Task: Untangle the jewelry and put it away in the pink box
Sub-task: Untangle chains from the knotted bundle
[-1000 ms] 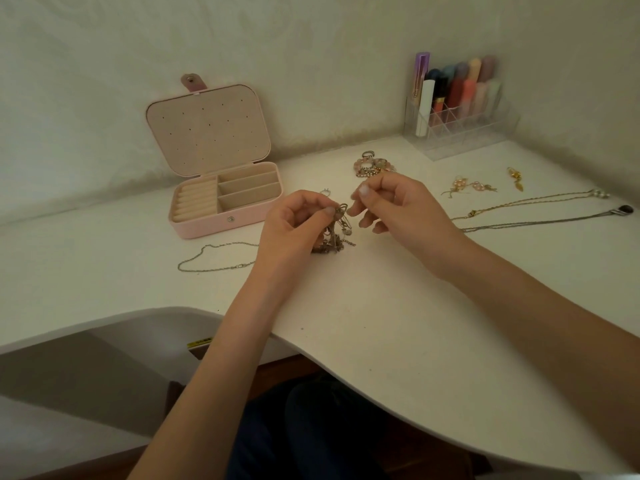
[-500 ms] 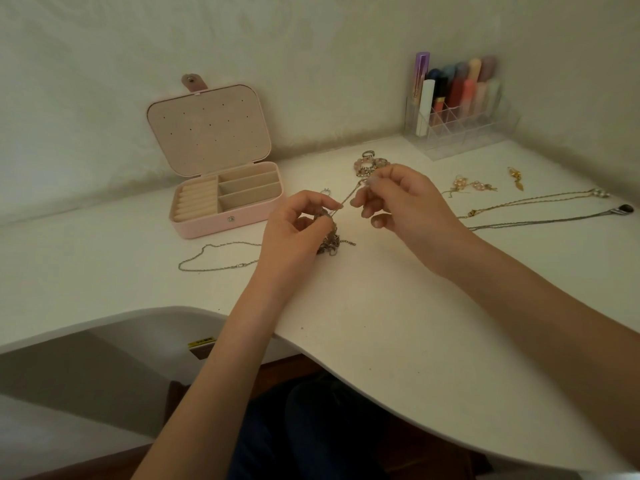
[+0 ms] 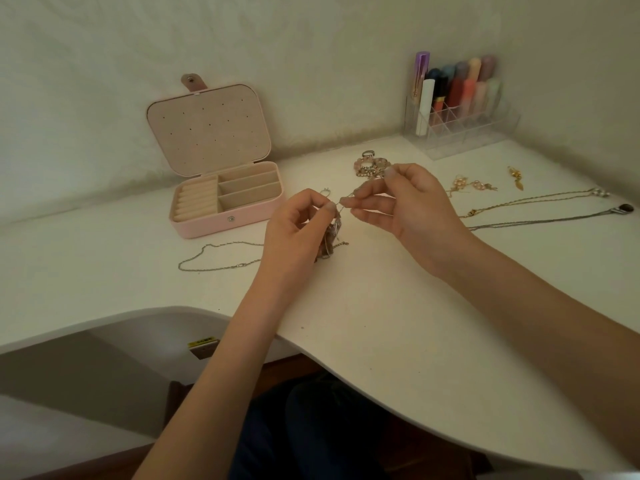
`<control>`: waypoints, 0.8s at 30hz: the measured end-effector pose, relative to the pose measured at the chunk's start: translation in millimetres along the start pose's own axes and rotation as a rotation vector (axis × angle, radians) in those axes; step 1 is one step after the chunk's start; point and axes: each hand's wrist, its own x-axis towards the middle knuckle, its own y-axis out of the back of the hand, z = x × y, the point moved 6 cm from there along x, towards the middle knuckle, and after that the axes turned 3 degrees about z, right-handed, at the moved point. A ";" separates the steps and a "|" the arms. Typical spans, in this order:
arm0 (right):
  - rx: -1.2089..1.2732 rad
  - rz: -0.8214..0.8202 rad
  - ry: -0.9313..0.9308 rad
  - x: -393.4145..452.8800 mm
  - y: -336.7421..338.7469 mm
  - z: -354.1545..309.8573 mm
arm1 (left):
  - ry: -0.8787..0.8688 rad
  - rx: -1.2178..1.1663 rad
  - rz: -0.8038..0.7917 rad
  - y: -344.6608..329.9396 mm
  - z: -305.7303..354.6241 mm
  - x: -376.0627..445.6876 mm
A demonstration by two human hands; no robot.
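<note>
1. A pink box (image 3: pixel 221 216) is sitting at about ten o'clock on the white desk (image 3: pixel 381 323), its lid standing open and its cream compartments showing.
2. A thin silver chain (image 3: pixel 214 258) is lying loose at nine o'clock from the hands, just in front of the box and apart from it.
3. The left hand (image 3: pixel 294 230) is hovering near the desk's centre, thumb and forefinger pinching a fine strand, with the tangled jewelry (image 3: pixel 330 237) hanging below its fingers and touching the desk.
4. The right hand (image 3: pixel 405 206) is pinching the same strand at one o'clock from the left, the strand running taut between the two.
5. A beaded cluster (image 3: pixel 369 166) is resting at twelve o'clock, just behind the right hand.
6. Gold earrings (image 3: pixel 474 185) are lying at two o'clock, well apart from the tangle.
7. Two long necklaces (image 3: pixel 540 211) are stretching toward three o'clock.
8. A clear organizer (image 3: pixel 464 123) is standing at one o'clock against the wall, holding coloured tubes.
</note>
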 end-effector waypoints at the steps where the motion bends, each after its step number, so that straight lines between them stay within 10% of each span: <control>1: 0.037 -0.004 -0.028 -0.6 -1.1 2.3 | -0.006 -0.006 0.007 0.3 -0.2 -0.3; 8: 0.194 -0.030 -0.200 -1.5 -2.9 9.8 | -0.023 0.016 0.083 3.7 0.8 -1.4; 17: -0.429 -0.233 -0.120 -5.5 -9.7 7.2 | -0.084 0.065 0.141 7.3 6.9 -8.2; 24: -0.433 -0.247 -0.147 -7.9 -8.8 6.2 | -0.095 0.099 0.154 10.2 7.5 -8.5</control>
